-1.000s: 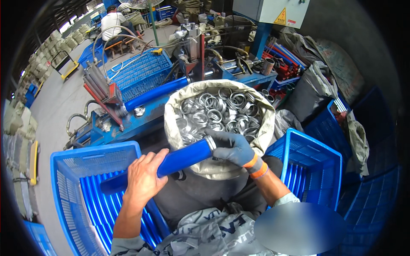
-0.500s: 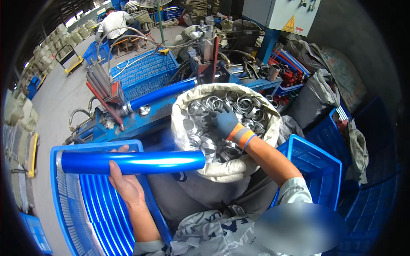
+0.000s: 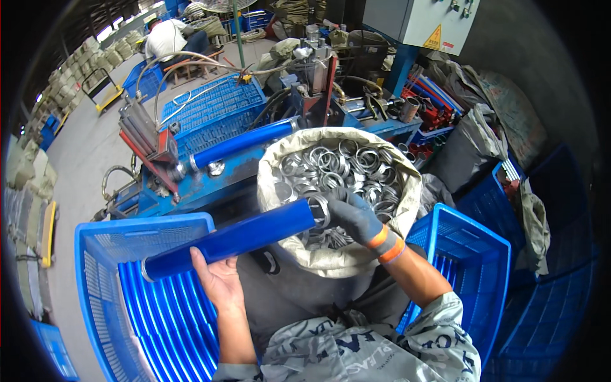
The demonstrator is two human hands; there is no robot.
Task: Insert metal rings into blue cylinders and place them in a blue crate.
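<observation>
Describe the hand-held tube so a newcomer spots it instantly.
Find the pale sack of metal rings. Across its left rim, a blue tube slants up from the bare left hand. Unlike the tubes in the crates or on the machine, it alone is hand-held.

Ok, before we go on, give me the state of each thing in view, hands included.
Left hand: bare, holding the blue tube
Blue tube: tilted, right end higher
Right hand: gloved, gripping a metal ring
Metal ring: at the tube's right end; seating unclear
Sack: open, rings inside
Left crate: open, tubes inside
Right crate: open, some tubes inside
Machine tube: lying between end fixtures
</observation>
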